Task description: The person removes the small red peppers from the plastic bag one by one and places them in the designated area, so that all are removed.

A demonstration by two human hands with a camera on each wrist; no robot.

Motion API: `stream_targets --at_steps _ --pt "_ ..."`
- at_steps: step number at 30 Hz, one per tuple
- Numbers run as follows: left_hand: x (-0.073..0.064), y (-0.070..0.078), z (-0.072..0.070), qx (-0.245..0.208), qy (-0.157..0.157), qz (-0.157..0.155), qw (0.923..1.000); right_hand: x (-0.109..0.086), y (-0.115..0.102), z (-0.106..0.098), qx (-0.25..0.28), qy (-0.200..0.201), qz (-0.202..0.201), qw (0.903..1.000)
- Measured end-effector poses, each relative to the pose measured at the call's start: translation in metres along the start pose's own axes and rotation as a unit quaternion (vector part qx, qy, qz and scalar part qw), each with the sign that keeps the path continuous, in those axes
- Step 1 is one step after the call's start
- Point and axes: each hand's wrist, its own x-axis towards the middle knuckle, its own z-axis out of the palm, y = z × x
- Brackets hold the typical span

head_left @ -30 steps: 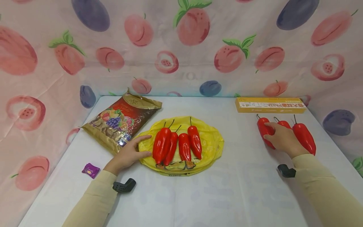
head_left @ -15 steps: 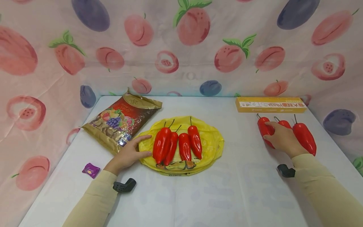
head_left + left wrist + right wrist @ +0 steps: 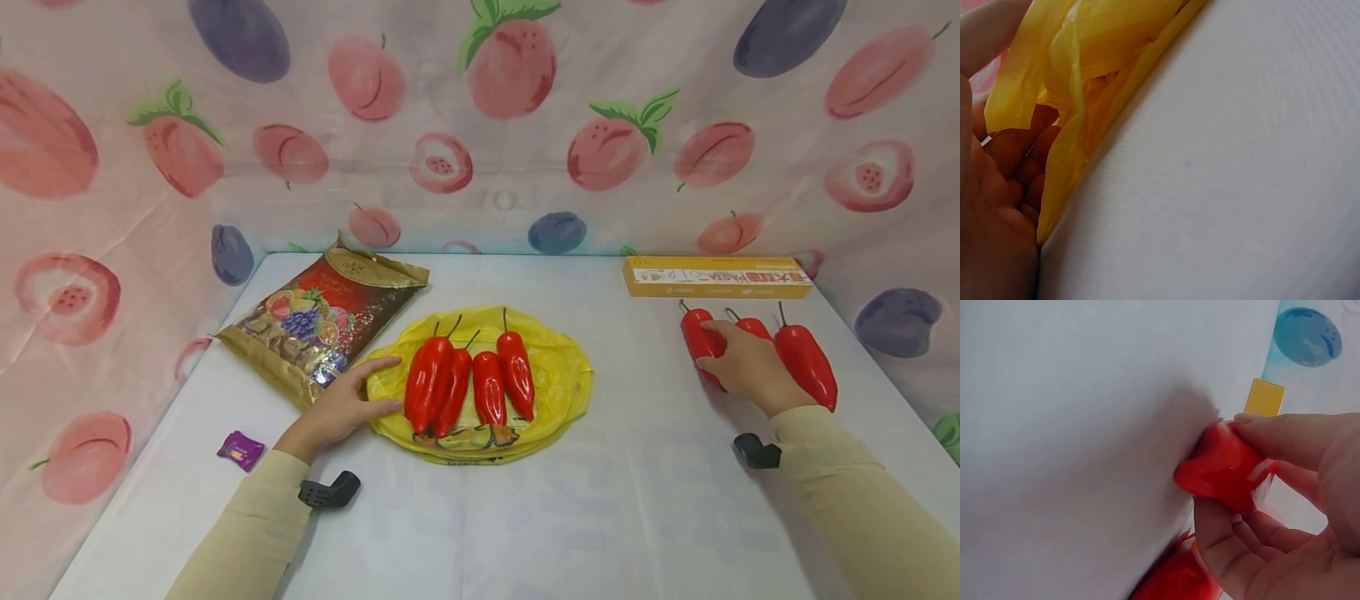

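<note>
One white table point(image 3: 615, 517), one yellow plastic bag point(image 3: 564, 382) on it, and look, four or maybe five overlapping red peppers point(image 3: 515, 375) lying there; the left hand point(image 3: 337, 408) touches its left edge, thumb and forefinger spread. One gold candy packet point(image 3: 322, 312), one yellow box point(image 3: 716, 281). Three more peppers point(image 3: 752, 327) near the box, the right hand point(image 3: 748, 368) pinching the leftmost pepper point(image 3: 701, 340)! One small purple sweet point(image 3: 241, 451), far left.

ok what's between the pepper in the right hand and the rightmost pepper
In the head view, another red pepper lies between the pinched pepper and the rightmost pepper; the right hand partly covers it.
</note>
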Motion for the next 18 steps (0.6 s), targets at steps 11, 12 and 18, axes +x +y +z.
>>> stream_targets --at_steps 11,12,18 --pt "0.0006 -0.0006 0.0004 0.003 0.003 0.002 1.0 -0.0031 0.0 -0.0008 -0.004 0.001 0.009 1.0" --pt "0.0005 -0.0006 0.0004 0.003 0.003 0.002 1.0 -0.0033 0.0 -0.0007 -0.005 0.002 0.009 0.9999" --pt "-0.0002 -0.0004 0.0006 0.005 0.002 0.005 1.0 -0.0048 0.0026 -0.0006 -0.011 0.001 0.007 0.9999"
